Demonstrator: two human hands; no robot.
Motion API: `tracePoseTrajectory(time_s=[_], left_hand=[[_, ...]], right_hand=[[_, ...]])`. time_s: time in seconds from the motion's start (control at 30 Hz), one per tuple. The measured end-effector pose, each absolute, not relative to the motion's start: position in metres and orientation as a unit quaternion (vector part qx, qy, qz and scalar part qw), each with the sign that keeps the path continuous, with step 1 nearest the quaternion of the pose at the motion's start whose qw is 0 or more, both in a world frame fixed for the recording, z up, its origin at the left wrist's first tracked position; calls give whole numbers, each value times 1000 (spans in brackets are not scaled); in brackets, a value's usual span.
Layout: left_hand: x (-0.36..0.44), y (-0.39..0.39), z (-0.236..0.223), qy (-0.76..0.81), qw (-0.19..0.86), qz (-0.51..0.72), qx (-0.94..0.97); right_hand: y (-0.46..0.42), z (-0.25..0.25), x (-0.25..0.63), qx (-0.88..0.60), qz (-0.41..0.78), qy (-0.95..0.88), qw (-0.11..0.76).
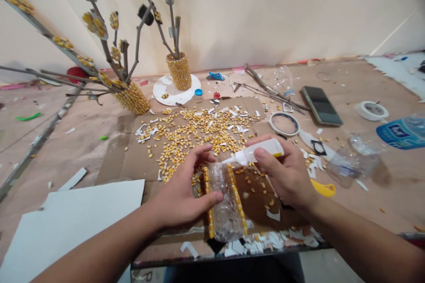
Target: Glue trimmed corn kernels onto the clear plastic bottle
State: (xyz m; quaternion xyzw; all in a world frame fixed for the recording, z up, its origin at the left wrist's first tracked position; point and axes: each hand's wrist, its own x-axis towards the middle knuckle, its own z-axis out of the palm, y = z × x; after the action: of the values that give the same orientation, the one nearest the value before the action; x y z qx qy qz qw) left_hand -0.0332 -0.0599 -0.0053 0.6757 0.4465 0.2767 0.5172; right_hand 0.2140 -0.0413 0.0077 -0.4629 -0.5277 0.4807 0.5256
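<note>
Pale wall (pixel 272 13) is rising behind the desk (pixel 352 79); loose kernels (pixel 199 130) are lying mid-desk on cardboard (pixel 113 166), apparently for easy reach. Clear cylinder (pixel 224 225), kernel-rimmed along both sides, is lying at the near edge's middle, bare strip facing up, probably for access. Left hand (pixel 179 199) is arching palm-inward, thumb resting on it, seemingly steadying; visible fingers are spreading wide, hidden grip cannot be told. Right hand (pixel 292 179) is pinching a white squeeze bottle (pixel 271 147), wrist angling inward, nozzle pointing left beside the cylinder's far end.
</note>
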Motion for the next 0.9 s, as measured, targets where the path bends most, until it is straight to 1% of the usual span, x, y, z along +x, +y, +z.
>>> tracePoseTrajectory(time_s=[0.1, 0.2, 0.3, 0.37, 0.5, 0.57, 0.63, 0.77, 0.9], left_hand=[[-32, -62, -4, 464, 504, 274, 675], [-31, -61, 1, 484, 462, 261, 696], [-31, -58, 5, 502, 412, 245, 719], [-31, -57, 6, 511, 387, 242, 728], [-31, -58, 5, 521, 363, 257, 728], [-30, -58, 4, 528, 359, 264, 723], [-30, -59, 5, 538, 356, 262, 718], [-29, -58, 8, 553, 355, 247, 712], [-28, -58, 8, 562, 362, 241, 704]], right_hand=[[-44, 13, 211, -474, 427, -565, 523], [-48, 25, 208, -482, 370, -606, 513], [-42, 41, 204, -452, 342, -666, 486], [-31, 52, 199, -419, 336, -712, 452], [-1, 63, 189, -378, 330, -794, 343], [10, 61, 185, -358, 343, -810, 315], [16, 55, 181, -337, 371, -805, 318], [20, 40, 177, -324, 425, -762, 367], [20, 33, 175, -325, 431, -747, 388]])
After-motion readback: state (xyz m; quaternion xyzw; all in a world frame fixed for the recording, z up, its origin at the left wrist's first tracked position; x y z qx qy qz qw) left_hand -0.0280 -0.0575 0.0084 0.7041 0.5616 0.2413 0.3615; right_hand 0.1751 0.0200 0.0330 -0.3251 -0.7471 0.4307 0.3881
